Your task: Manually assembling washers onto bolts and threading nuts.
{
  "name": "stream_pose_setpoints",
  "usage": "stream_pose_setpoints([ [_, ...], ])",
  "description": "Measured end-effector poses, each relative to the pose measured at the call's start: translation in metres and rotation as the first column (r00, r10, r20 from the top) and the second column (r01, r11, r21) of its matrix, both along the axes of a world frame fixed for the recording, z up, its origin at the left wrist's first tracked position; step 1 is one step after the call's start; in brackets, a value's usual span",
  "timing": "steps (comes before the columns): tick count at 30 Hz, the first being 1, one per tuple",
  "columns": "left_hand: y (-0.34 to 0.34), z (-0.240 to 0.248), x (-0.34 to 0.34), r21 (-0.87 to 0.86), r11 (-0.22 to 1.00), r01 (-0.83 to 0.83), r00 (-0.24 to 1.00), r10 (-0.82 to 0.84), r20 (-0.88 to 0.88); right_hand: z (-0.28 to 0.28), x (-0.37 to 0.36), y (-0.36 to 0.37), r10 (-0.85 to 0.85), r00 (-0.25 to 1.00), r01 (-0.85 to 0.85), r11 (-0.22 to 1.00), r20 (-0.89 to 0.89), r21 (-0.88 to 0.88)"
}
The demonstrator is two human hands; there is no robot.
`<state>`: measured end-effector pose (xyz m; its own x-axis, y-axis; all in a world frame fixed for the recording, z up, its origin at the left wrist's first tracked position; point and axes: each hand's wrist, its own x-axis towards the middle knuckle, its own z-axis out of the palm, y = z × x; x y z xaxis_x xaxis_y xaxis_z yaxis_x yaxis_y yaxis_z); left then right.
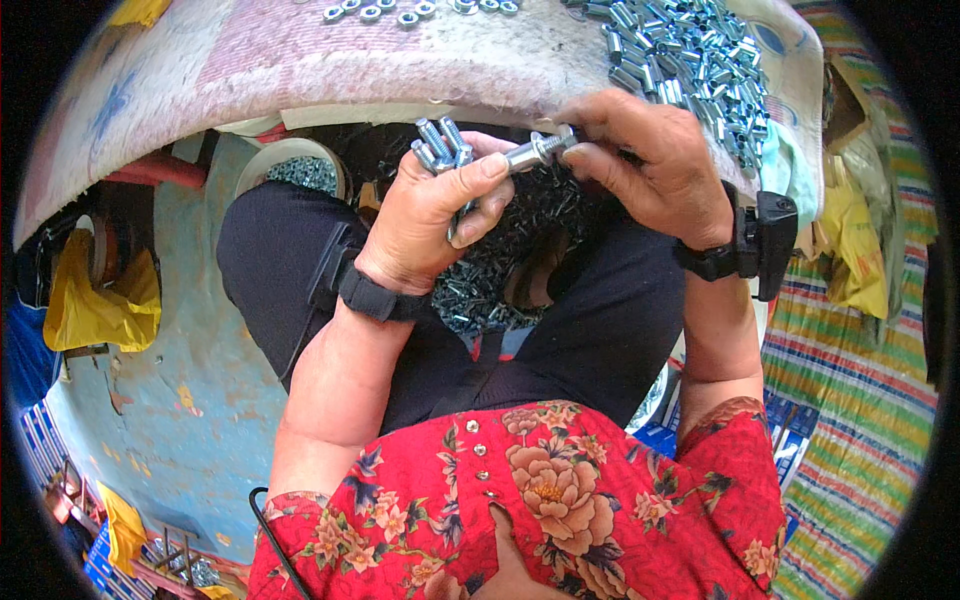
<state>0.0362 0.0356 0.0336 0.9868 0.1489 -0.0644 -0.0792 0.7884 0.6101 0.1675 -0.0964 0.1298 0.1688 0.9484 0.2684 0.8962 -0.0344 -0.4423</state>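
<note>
My left hand point(425, 215) is closed around several silvery threaded bolts point(437, 140), whose threaded ends stick up past the fingers. Between its thumb and fingers lies one sleeve anchor bolt point(530, 153), pointing to the right. At that bolt's right end, my right hand point(650, 165) pinches a small metal piece point(567, 136), which looks like a nut or bolt head. Thumb and forefinger partly cover this piece, so its exact shape is unclear. Both hands are just off the table's near edge, above my lap.
A worn white and pink cloth covers the table point(270, 60). Metal sleeves point(690, 70) are heaped at its right, and several nuts point(408, 18) lie at the far edge. Below are loose bolts point(480, 290) between my knees and a bucket point(340, 180) of small parts.
</note>
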Motion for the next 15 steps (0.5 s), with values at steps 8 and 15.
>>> stream_pose_setpoints([
  [8, -0.004, 0.012, -0.004, 0.229, 0.973, -0.023, 1.000, 0.021, 0.011, -0.019, -0.012, -0.005, -0.229, 0.869, 0.300, 0.949, -0.439, 0.098],
  [15, -0.018, 0.005, -0.001, 0.296, 0.940, -0.167, 0.983, 0.182, -0.026, -0.048, -0.058, 0.032, -0.346, 0.734, 0.581, 0.766, -0.585, 0.275],
])
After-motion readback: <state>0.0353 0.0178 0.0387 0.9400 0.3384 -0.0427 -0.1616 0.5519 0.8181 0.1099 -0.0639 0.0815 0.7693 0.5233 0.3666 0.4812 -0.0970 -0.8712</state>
